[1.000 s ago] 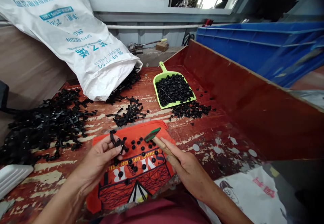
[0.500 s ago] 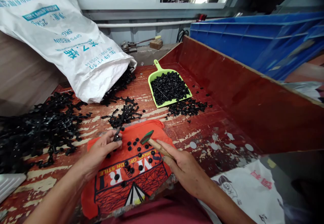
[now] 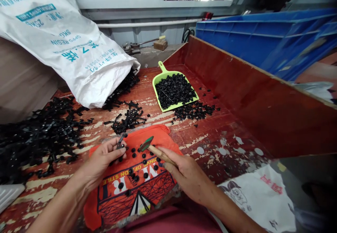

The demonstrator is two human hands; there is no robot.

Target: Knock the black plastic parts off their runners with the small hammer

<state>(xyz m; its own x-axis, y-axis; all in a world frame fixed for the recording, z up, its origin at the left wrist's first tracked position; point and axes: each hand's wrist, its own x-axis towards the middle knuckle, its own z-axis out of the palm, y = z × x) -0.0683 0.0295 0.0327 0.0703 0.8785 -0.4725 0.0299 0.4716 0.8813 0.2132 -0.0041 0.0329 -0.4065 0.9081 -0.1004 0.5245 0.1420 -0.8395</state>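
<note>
My right hand (image 3: 181, 169) is wrapped round the wooden handle of a small hammer (image 3: 158, 153). Its narrow green and dark head tilts above the orange printed cloth (image 3: 112, 208). Between thumb and fingers of my left hand (image 3: 106, 155) is a black plastic sprue (image 3: 121, 142) with round knobs at its ends. The hammer head is a short way to the right of that piece, apart from it. Several loose round black plastic parts (image 3: 146, 175) lie on the cloth below both hands.
Black sprues (image 3: 39, 134) are heaped at left, with a smaller cluster (image 3: 129, 118) ahead. A white sack (image 3: 86, 50) spills more. A green dustpan (image 3: 163, 70) holds small black parts, with others beside it. A red board (image 3: 237, 99) and blue crate (image 3: 250, 43) stand at right.
The hammer in my right hand has moved a little left, nearer my left hand. The black sprue in my left hand has turned slightly more upright. The whole view has shifted slightly.
</note>
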